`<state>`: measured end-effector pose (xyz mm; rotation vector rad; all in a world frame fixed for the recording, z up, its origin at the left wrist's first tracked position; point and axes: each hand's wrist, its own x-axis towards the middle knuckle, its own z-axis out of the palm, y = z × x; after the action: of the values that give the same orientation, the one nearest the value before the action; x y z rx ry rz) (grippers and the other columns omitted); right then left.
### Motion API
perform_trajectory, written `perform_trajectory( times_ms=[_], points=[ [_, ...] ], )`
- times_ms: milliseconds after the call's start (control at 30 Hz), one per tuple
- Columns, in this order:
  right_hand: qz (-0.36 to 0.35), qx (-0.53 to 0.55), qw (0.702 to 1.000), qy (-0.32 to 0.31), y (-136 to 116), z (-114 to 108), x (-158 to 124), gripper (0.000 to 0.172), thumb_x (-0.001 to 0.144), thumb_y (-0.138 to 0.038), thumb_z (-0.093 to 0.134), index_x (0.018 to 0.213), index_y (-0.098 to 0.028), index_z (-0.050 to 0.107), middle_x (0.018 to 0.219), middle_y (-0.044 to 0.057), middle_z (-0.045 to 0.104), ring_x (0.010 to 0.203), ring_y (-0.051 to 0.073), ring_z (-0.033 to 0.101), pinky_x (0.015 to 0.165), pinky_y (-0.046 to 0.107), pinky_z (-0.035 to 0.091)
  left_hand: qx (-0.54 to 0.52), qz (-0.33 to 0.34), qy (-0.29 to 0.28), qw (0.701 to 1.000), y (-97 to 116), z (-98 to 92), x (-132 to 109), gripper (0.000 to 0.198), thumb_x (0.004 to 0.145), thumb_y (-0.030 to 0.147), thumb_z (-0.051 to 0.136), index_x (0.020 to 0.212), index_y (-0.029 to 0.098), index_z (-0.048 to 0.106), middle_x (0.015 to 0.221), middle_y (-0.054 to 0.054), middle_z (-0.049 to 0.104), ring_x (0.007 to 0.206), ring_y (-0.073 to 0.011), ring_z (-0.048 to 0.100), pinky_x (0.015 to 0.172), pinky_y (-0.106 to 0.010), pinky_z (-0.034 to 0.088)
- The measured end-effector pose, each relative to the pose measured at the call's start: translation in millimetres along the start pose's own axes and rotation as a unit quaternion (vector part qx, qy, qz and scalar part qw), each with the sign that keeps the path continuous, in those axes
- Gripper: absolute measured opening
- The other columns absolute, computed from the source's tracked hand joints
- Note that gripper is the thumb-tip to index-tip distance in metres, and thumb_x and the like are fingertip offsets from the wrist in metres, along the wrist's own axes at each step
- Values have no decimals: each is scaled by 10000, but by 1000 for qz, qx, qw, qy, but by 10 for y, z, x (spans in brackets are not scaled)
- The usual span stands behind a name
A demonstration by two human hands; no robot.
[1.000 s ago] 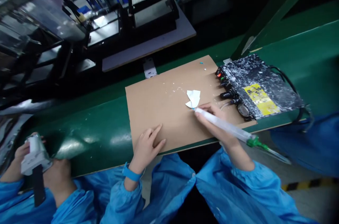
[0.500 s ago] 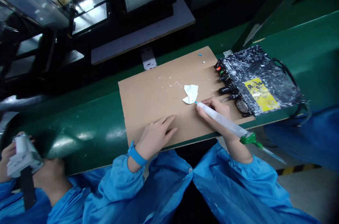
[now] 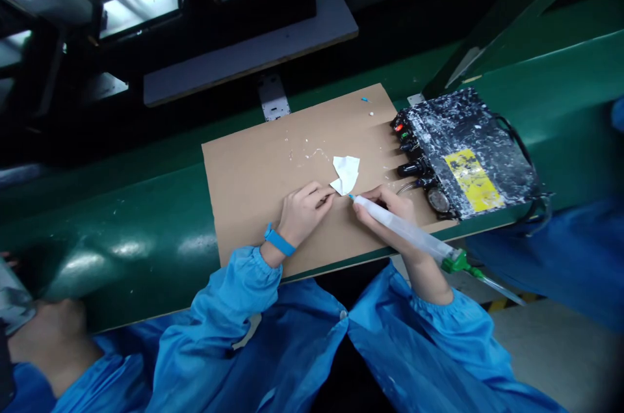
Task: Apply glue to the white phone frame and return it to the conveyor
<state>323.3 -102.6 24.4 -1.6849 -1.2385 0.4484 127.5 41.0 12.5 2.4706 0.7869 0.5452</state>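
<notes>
My right hand (image 3: 385, 211) grips a large clear syringe (image 3: 402, 227) with a thin blue tip and a green fitting at its far end. The tip sits just below a crumpled white paper scrap (image 3: 346, 173) lying on a brown cardboard sheet (image 3: 253, 205). My left hand (image 3: 305, 213), with a blue wristband (image 3: 279, 240), rests on the cardboard, its fingertips at the scrap's lower left edge. White flecks dot the cardboard. A black, white-spattered electronic unit (image 3: 468, 146) with a yellow label lies against the cardboard's right side.
The cardboard lies on a green conveyor belt (image 3: 121, 250). A co-worker's hand (image 3: 49, 335) sits at the lower left edge. Beyond the belt stand a grey board (image 3: 248, 58) and black fixtures. Blue cloth (image 3: 546, 263) lies at the right.
My left hand has slid right across the cardboard to the paper scrap. The view has shifted, and the co-worker's hands and white object have moved toward the left edge.
</notes>
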Motion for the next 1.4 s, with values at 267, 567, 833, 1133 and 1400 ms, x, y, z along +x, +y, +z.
perform_trajectory(
  times_ms=[267, 567, 833, 1133, 1400],
  points=[
    [-3, -4, 1000, -25, -28, -12, 1, 151, 1013, -381, 819, 978, -247, 758, 846, -1, 795, 678, 174, 723, 612, 270, 539, 6, 36, 17, 999, -23, 110, 20, 199, 1157, 304, 663, 1173, 248, 853, 1031, -20, 792, 837, -125, 733, 738, -256, 548],
    [2, -1, 1000, -32, -39, -28, -11, 164, 1021, -398, 830, 1024, -244, 776, 847, 7, 794, 662, 181, 703, 613, 290, 522, 33, 93, 21, 995, -51, 139, 13, 256, 1196, 315, 582, 1205, 232, 825, 1092, -32, 788, 895, -139, 758, 763, -264, 576],
    [13, -3, 999, -52, 21, -57, -38, 213, 1027, -448, 835, 1036, -241, 786, 857, 18, 794, 663, 192, 688, 620, 309, 528, 34, 93, -4, 995, 8, 103, 38, 281, 1208, 329, 542, 1175, 223, 801, 1103, -45, 787, 928, -163, 748, 795, -302, 564],
    [68, 73, 994, 46, 233, -46, -88, 399, 977, -606, 854, 929, -238, 707, 758, 25, 744, 605, 200, 645, 559, 308, 470, -10, 54, -6, 998, 24, 85, 28, 295, 1205, 333, 541, 1207, 239, 821, 1125, -51, 775, 912, -159, 733, 803, -292, 563],
    [70, 102, 989, 77, 262, -17, -77, 408, 961, -583, 891, 942, -220, 703, 808, 36, 760, 639, 191, 678, 575, 293, 517, -161, -12, 62, 985, -27, 34, 42, 169, 1115, 297, 711, 989, 201, 767, 1013, -20, 710, 731, -102, 613, 716, -245, 528]
  ],
)
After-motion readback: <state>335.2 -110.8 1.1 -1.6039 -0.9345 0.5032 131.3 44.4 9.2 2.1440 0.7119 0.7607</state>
